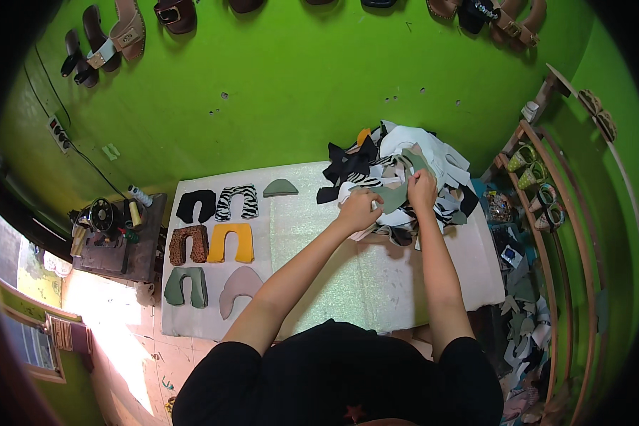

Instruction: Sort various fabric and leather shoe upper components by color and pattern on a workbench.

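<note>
Both hands pinch a green piece — lying between them — over the scrap heap.

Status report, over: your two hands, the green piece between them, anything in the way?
Right hand holding green piece. Left hand at its left end, grip unclear. Loose scraps crowding both hands.

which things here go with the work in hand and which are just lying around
Likely part of the work:
- green piece between the left hand and right hand
- mixed scrap pile
- curved pieces laid out at left
- green half-moon piece
- white table

Seemingly just around:
- sewing machine
- wall sandals
- rack footwear
- power strip
</note>
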Demonstrator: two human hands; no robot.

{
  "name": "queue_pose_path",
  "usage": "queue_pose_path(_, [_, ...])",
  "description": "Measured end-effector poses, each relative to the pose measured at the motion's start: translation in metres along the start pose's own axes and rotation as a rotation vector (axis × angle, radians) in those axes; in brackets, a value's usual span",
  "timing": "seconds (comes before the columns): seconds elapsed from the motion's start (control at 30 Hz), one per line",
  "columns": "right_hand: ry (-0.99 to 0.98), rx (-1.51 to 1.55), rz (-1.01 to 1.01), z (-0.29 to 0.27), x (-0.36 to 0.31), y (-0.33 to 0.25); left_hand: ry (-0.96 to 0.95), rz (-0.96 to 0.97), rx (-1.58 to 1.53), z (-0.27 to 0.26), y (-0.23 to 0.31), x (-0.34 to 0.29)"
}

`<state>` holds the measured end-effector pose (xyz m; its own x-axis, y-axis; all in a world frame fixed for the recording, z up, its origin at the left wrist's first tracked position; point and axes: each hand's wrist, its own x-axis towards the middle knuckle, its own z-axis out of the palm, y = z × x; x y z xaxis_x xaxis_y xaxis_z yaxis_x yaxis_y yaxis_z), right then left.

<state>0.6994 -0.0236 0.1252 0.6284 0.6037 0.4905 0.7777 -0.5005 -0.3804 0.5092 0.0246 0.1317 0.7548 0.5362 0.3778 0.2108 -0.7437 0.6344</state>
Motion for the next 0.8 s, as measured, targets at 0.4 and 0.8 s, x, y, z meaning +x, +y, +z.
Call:
queue_pose_path(0.4, [0.085,0.838,-0.146,-0.031,0.067,-0.006,0.007,-0.066,-0.156,-0.03,0.007,0.012])
queue_pose_path(0.8, [-0.652,1.255,-0.299,-0.134,0.035,-0.085,0.16,-0.201,-0.895,-0.072,0.038,0.007])
